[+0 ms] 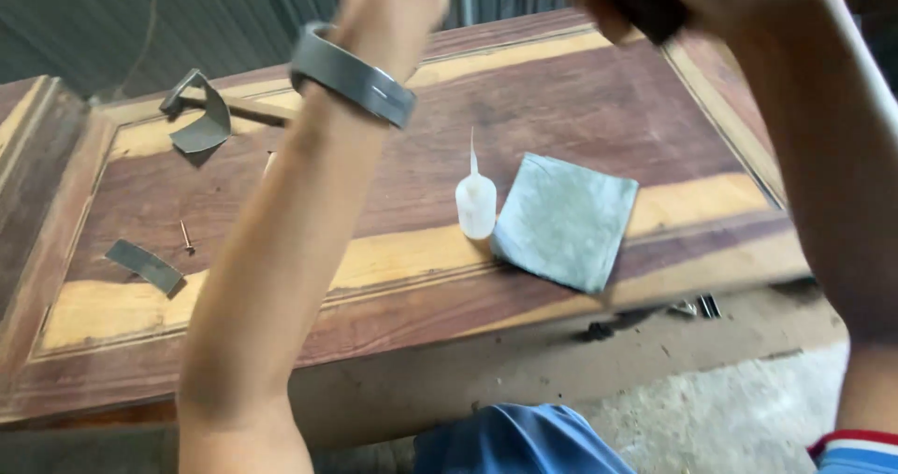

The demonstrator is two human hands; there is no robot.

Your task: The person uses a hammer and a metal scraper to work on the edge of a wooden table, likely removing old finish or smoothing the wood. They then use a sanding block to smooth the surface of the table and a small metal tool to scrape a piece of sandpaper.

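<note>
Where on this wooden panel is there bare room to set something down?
Bare patches on the wooden panel: the dark stretch behind the glue bottle and grey sheet, and the near pale band. Crowded: the left side, with curved strip, flat strip and nail.

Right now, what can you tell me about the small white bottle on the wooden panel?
The small white squeeze bottle looks like translucent plastic, with a rounded body and a long thin pointed nozzle. It stands upright on a pale inlaid stripe of the wooden door panel, close beside the left edge of a grey folded sheet. No hand touches it.
</note>
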